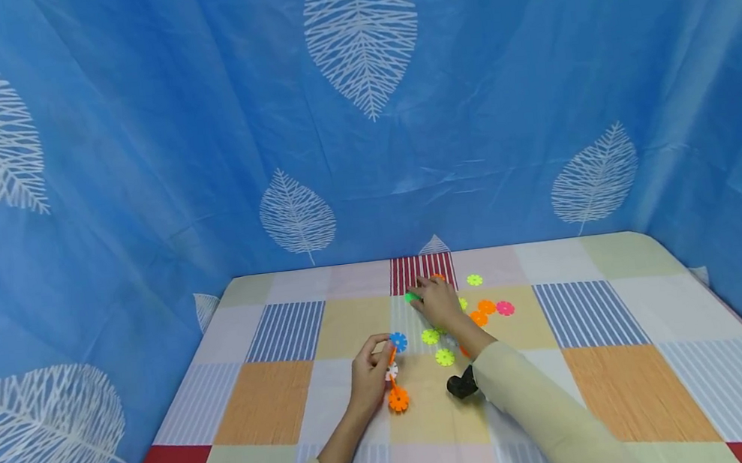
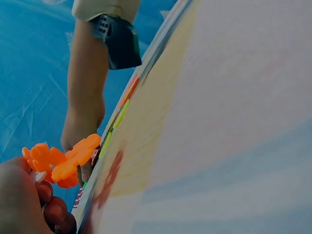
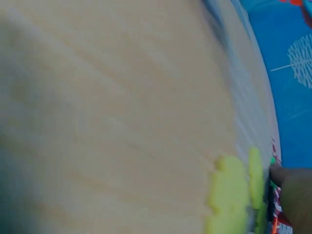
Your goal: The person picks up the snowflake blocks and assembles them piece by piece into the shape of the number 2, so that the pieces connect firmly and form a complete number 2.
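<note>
My left hand (image 1: 368, 379) grips a joined group of notched, flower-shaped plastic discs. In the head view a blue disc (image 1: 399, 342) tops it, a white disc (image 1: 392, 371) sits in the middle, and an orange disc (image 1: 398, 399) hangs lowest. The left wrist view shows the orange discs (image 2: 78, 158) raised off the table beside the curled fingers. Farther forward, my right hand (image 1: 437, 304) reaches over the loose discs. Its thumb and finger pinch a green disc (image 1: 411, 297) near the striped red patch. The hand and forearm partly cover the discs beneath them.
Loose yellow-green discs (image 1: 444, 357), orange discs (image 1: 479, 318) and a pink disc (image 1: 505, 309) lie around the right forearm. Another yellow-green disc (image 1: 474, 280) lies farther back. A patchwork cloth (image 1: 269, 400) covers the table. Blue leaf-patterned curtains (image 1: 443, 141) surround it.
</note>
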Action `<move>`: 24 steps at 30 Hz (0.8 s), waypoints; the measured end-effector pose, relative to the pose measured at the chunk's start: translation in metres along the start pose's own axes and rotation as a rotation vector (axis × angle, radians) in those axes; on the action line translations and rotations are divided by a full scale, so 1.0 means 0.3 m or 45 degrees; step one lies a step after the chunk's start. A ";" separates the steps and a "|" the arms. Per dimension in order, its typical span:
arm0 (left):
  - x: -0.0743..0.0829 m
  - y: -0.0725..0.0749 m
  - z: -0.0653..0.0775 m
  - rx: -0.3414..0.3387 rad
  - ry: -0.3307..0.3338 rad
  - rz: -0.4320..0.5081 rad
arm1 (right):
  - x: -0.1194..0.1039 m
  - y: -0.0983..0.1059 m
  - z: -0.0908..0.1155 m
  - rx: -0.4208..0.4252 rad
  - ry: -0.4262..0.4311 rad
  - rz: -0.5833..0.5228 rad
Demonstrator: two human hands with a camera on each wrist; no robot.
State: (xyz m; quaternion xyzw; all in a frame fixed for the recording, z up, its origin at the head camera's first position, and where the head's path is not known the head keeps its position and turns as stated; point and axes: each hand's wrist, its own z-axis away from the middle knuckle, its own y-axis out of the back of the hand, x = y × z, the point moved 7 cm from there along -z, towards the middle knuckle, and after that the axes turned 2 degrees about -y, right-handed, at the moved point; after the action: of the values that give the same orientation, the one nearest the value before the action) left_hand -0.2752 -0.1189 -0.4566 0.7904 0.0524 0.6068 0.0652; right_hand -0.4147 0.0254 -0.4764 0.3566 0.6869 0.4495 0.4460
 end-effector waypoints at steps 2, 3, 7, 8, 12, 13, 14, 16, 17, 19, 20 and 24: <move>0.000 -0.004 0.002 -0.006 0.007 0.009 | 0.004 -0.005 0.003 0.015 -0.040 0.001; 0.000 -0.006 0.002 -0.009 0.007 0.012 | 0.007 -0.005 0.003 0.044 -0.053 -0.028; -0.001 -0.004 0.002 0.002 0.022 -0.001 | 0.018 0.004 0.016 0.130 -0.086 -0.334; -0.002 -0.003 0.002 0.006 0.022 -0.003 | 0.020 0.008 0.023 0.139 -0.080 -0.450; -0.005 -0.002 0.000 0.010 0.023 -0.013 | 0.019 0.041 0.078 0.177 -0.014 -0.901; -0.006 -0.001 0.000 0.008 0.024 -0.011 | 0.017 0.055 0.097 0.197 0.006 -0.980; -0.006 -0.001 0.000 0.006 0.024 -0.010 | 0.016 0.069 0.117 0.217 0.013 -1.046; -0.006 -0.003 0.002 0.001 0.028 -0.014 | 0.016 0.094 0.160 0.257 0.011 -1.157; -0.006 -0.004 0.002 -0.001 0.027 -0.015 | 0.017 0.103 0.180 0.269 -0.002 -1.203; -0.004 -0.005 0.004 0.001 0.026 -0.019 | 0.013 0.114 0.217 0.271 -0.028 -1.290; -0.004 -0.005 0.004 0.006 0.025 -0.022 | 0.010 0.115 0.232 0.263 -0.042 -1.327; -0.004 -0.005 0.004 0.023 0.048 -0.017 | -0.014 0.112 0.274 0.210 -0.054 -1.455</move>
State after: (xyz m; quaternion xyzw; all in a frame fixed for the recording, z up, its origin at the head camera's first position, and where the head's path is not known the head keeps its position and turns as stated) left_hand -0.2744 -0.1177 -0.4583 0.7790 0.0646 0.6207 0.0610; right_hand -0.3335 0.0576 -0.4601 -0.0283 0.7941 0.0748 0.6024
